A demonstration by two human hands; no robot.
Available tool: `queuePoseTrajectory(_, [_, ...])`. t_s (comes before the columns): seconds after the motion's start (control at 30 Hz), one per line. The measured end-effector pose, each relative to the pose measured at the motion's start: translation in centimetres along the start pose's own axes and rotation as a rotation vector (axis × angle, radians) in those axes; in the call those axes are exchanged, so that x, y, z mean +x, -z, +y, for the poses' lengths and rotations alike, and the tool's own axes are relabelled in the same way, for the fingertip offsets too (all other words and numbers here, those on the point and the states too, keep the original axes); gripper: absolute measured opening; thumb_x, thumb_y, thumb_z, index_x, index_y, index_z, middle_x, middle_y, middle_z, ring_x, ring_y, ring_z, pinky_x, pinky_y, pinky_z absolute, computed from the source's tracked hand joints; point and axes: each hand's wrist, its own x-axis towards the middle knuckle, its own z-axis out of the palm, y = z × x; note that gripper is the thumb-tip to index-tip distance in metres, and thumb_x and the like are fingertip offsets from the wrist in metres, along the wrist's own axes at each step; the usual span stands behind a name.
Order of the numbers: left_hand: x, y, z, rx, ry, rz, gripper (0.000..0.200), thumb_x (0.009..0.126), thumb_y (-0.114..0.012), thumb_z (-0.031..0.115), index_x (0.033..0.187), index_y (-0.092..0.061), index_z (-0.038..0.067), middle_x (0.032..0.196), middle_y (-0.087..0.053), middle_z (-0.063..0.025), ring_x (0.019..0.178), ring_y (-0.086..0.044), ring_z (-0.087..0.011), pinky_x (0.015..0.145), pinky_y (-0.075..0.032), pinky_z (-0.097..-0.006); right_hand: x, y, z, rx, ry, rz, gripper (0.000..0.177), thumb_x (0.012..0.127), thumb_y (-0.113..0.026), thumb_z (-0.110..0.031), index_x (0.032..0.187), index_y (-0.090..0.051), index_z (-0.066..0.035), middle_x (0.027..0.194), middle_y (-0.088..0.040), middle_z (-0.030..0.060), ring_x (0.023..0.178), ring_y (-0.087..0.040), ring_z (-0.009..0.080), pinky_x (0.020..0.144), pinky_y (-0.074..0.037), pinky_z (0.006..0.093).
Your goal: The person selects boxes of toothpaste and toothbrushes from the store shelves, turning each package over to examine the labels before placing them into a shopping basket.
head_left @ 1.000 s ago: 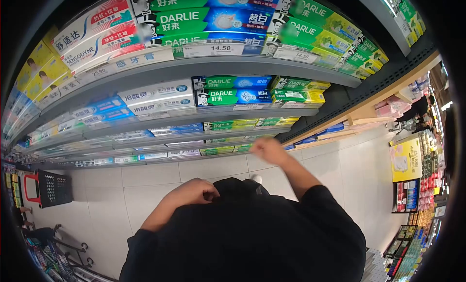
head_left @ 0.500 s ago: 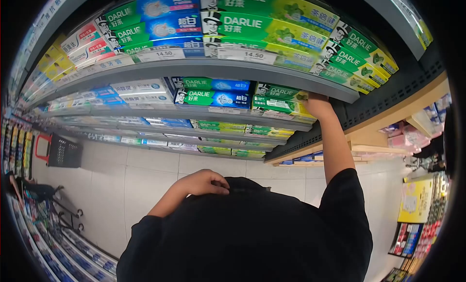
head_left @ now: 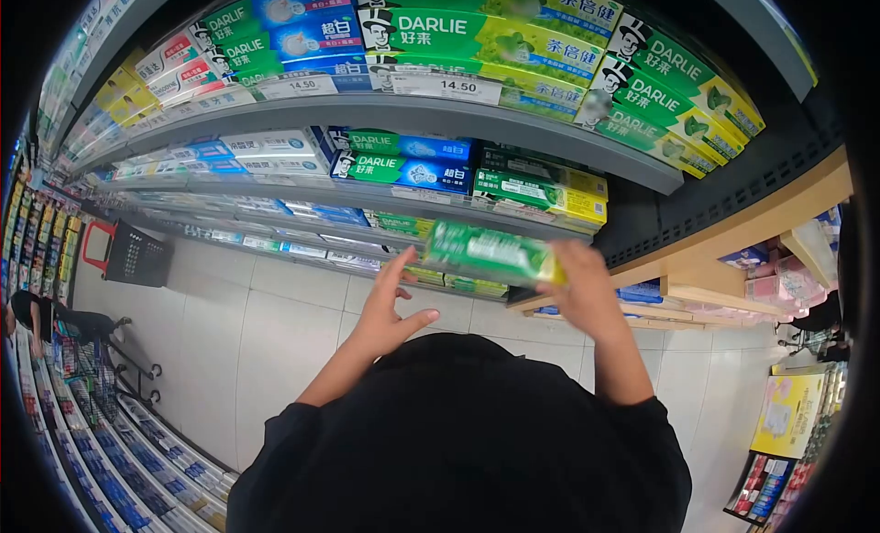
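My right hand (head_left: 584,290) grips the right end of a green and yellow toothpaste box (head_left: 486,249), held in front of the shelves and blurred by motion. Just left of the box, my left hand (head_left: 387,306) is raised with thumb and fingers spread; it holds nothing. Behind and above the held box, a stack of similar green and yellow boxes (head_left: 541,196) lies at the right end of the second shelf. Green and blue toothpaste boxes (head_left: 401,171) sit beside that stack.
The upper shelf (head_left: 385,111) juts out above, loaded with Darlie boxes and bearing price tags (head_left: 449,87). A wooden-edged display (head_left: 724,301) stands at the right. On the floor at left is a dark basket with a red handle (head_left: 137,254). A person (head_left: 69,318) bends beside a cart at far left.
My right hand has come out of the second shelf with a toothpaste box, down toward my body. My left hand has risen from my chest, its fingers opening toward the box.
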Motion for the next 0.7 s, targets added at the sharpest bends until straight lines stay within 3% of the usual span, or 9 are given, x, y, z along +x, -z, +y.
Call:
queuePoseTrajectory(0.1, [0.2, 0.8, 0.1, -0.216, 0.067, -0.084, 0.063, 0.073, -0.071, 0.015, 0.125, -0.037, 0.002, 0.101, -0.055, -0.0067, 0.090, -0.052, -0.0114, 0.079, -0.043, -0.0253, -1.3, -1.3, -3.2, 0.257, -0.008, -0.233, 0.058, 0.072, -0.068, -0.022, 0.122, -0.045, -0.003, 0.102, -0.054, 0.0164, 0.095, -0.052, 0.0354, 0.081, -0.042, 0.0406])
queuePoseTrajectory(0.23, [0.5, 3.2, 0.3, -0.436, 0.128, -0.074, 0.048, 0.076, -0.066, 0.009, 0.117, -0.043, 0.001, 0.098, -0.055, -0.0047, 0.090, -0.052, -0.0099, 0.080, -0.042, -0.0249, -0.9, -1.4, -6.0, 0.251, -0.055, -0.316, 0.061, 0.076, -0.066, -0.026, 0.127, -0.042, -0.003, 0.106, -0.053, 0.0159, 0.096, -0.053, 0.0340, 0.081, -0.044, 0.0389])
queuePoseTrajectory(0.33, [0.9, 3.6, -0.6, -0.540, 0.163, 0.105, 0.043, 0.079, -0.062, 0.009, 0.117, -0.043, 0.001, 0.096, -0.055, -0.0038, 0.087, -0.051, -0.0086, 0.076, -0.042, -0.0242, -0.2, -1.1, -5.7, 0.121, 0.018, -0.122, 0.061, 0.076, -0.067, -0.026, 0.127, -0.042, -0.004, 0.114, -0.051, 0.0170, 0.099, -0.053, 0.0331, 0.084, -0.044, 0.0372])
queuePoseTrajectory(0.37, [1.1, 3.7, -1.3, -0.592, 0.159, 0.162, 0.036, 0.084, -0.056, 0.012, 0.116, -0.044, 0.002, 0.098, -0.055, -0.0038, 0.085, -0.052, -0.0089, 0.073, -0.042, -0.0240, -0.1, -1.3, -5.5, 0.021, -0.010, 0.039, 0.057, 0.079, -0.064, -0.021, 0.128, -0.039, -0.003, 0.120, -0.049, 0.0169, 0.102, -0.054, 0.0288, 0.085, -0.045, 0.0359])
queuePoseTrajectory(0.47, [3.1, 4.3, 0.2, -0.913, 0.297, 0.262, 0.034, 0.088, -0.051, 0.016, 0.118, -0.043, 0.003, 0.100, -0.055, -0.0045, 0.085, -0.053, -0.0117, 0.072, -0.045, -0.0262, 0.6, -4.1, -5.1, 0.867, -0.248, 0.571, 0.053, 0.084, -0.059, -0.015, 0.129, -0.036, -0.002, 0.119, -0.050, 0.0157, 0.101, -0.055, 0.0234, 0.083, -0.046, 0.0340])
queuePoseTrajectory(0.5, [3.5, 5.0, 0.8, -0.898, 0.268, 0.160, 0.034, 0.090, -0.047, 0.020, 0.120, -0.041, 0.004, 0.104, -0.054, -0.0055, 0.087, -0.055, -0.0148, 0.068, -0.048, -0.0303, 1.0, -4.4, -5.4, 1.014, -0.183, 0.599, 0.056, 0.086, -0.054, -0.012, 0.135, -0.028, -0.001, 0.118, -0.050, 0.0148, 0.099, -0.055, 0.0188, 0.083, -0.047, 0.0313])
queuePoseTrajectory(0.6, [4.6, 6.0, 1.0, -0.863, 0.279, 0.091, 0.040, 0.091, -0.046, 0.021, 0.126, -0.034, 0.006, 0.108, -0.052, -0.0079, 0.090, -0.056, -0.0168, 0.066, -0.050, -0.0326, 1.2, -4.5, -7.9, 1.200, -0.202, 0.442, 0.064, 0.087, -0.053, -0.012, 0.140, -0.019, -0.001, 0.120, -0.049, 0.0140, 0.100, -0.054, 0.0181, 0.083, -0.046, 0.0300])
queuePoseTrajectory(0.63, [4.9, 6.4, 1.4, -0.827, 0.293, 0.100, 0.052, 0.090, -0.046, 0.021, 0.135, -0.022, 0.007, 0.112, -0.050, -0.0100, 0.093, -0.056, -0.0184, 0.066, -0.050, -0.0325, 1.0, -5.0, -7.3, 1.049, -0.145, 0.491, 0.062, 0.089, -0.051, -0.017, 0.139, -0.019, 0.002, 0.123, -0.048, 0.0141, 0.100, -0.056, 0.0203, 0.084, -0.048, 0.0331])
queuePoseTrajectory(0.7, [4.9, 7.4, 2.2, -0.804, 0.238, 0.060, 0.061, 0.089, -0.046, 0.020, 0.139, -0.013, 0.008, 0.114, -0.049, -0.0113, 0.093, -0.056, -0.0192, 0.066, -0.050, -0.0329, 0.8, -4.7, -7.3, 1.103, -0.163, 0.491, 0.063, 0.088, -0.053, -0.013, 0.139, -0.020, 0.002, 0.125, -0.047, 0.0129, 0.106, -0.052, 0.0190, 0.086, -0.045, 0.0313])
